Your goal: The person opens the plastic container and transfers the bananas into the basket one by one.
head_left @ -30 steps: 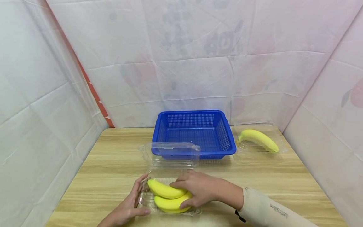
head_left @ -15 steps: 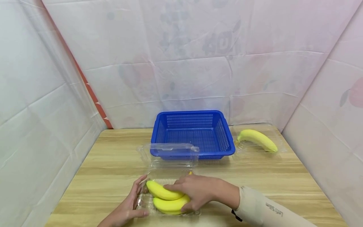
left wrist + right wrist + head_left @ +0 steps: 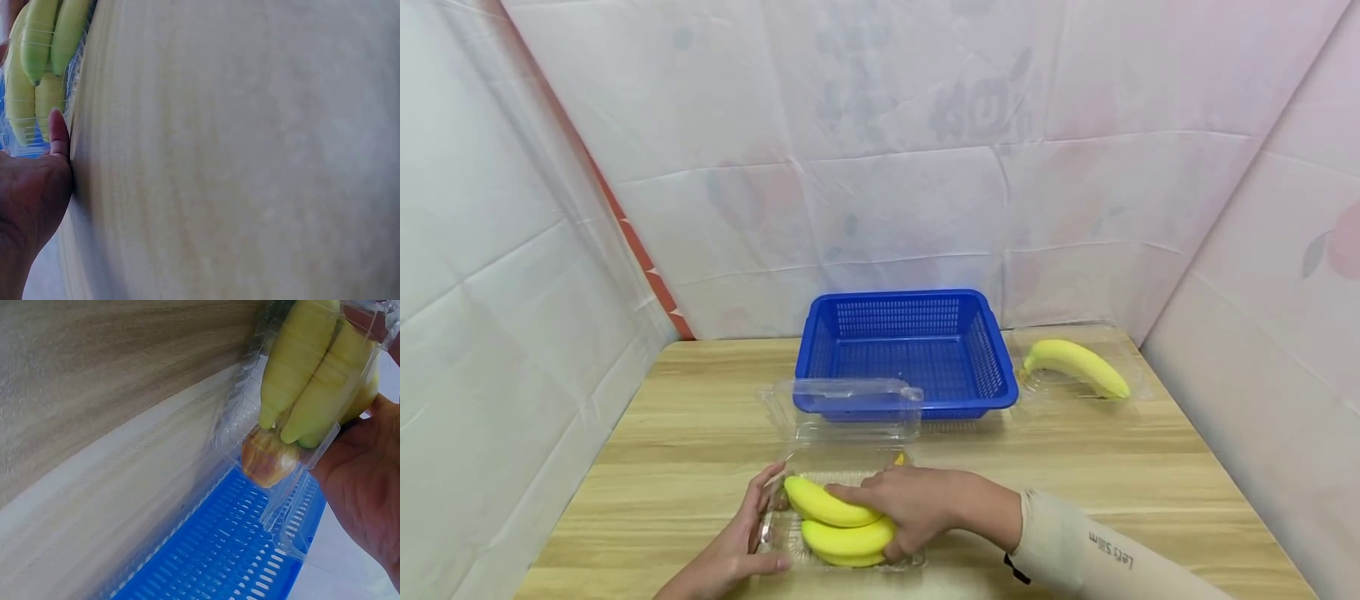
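Note:
In the head view, an open clear plastic clamshell container (image 3: pixel 778 533) lies at the table's near side. Inside it are yellow bananas (image 3: pixel 846 542), one above another; several show in the left wrist view. My right hand (image 3: pixel 917 504) grips the bananas from above at their right end. Around the container's left end, my left hand (image 3: pixel 737 537) holds it, thumb at the front and fingers behind. The right wrist view shows a brownish-orange rounded piece (image 3: pixel 269 459) at the bananas' ends; my right hand hides part of that end in the head view.
The container's raised lid (image 3: pixel 857 412) stands in front of a blue perforated basket (image 3: pixel 906 410). At the back right, another clear container (image 3: pixel 1101 332) has a single banana (image 3: pixel 1078 365) in it. Fabric walls (image 3: pixel 887 200) enclose the wooden table (image 3: pixel 647 467).
The whole view shifts slightly left. A small orange tip behind my right hand has come into sight, and the hand's index finger lies further left along the upper banana. My left hand keeps its hold.

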Demonstrator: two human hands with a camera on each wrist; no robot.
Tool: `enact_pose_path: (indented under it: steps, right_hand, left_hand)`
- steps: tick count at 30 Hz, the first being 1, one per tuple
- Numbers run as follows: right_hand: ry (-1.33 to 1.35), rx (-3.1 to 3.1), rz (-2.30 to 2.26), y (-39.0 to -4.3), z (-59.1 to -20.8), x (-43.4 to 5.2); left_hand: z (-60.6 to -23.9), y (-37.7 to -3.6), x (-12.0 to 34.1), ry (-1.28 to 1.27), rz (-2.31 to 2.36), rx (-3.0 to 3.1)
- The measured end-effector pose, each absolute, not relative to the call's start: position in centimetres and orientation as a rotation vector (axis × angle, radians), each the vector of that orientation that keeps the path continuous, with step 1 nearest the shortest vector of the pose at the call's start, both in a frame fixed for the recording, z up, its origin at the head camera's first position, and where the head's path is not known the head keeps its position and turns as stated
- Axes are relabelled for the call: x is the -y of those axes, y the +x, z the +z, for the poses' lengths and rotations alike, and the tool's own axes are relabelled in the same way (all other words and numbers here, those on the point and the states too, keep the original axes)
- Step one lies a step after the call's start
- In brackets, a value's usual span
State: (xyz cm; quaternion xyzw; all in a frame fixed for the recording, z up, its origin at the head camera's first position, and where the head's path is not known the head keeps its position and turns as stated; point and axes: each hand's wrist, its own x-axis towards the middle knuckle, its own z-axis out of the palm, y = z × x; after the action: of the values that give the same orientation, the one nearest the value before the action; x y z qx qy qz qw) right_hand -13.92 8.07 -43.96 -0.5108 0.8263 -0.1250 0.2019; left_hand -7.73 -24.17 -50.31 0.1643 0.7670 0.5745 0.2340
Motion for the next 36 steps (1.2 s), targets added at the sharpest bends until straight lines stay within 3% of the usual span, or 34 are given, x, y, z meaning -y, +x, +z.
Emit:
enact_pose_path:
  steps: [21, 36]
  right_hand:
    - [-1.308, -2.207, -0.616, -14.4, -44.2, -9.1]
    - [-1.445, -2.304, -0.731, -14.5, -42.3, -10.4]
  left_hand:
    - [-50.9, -7.6, 24.4, 0.478, 1.665, -2.038]
    - [-50.5, -7.7, 24.2, 0.489, 1.616, -2.121]
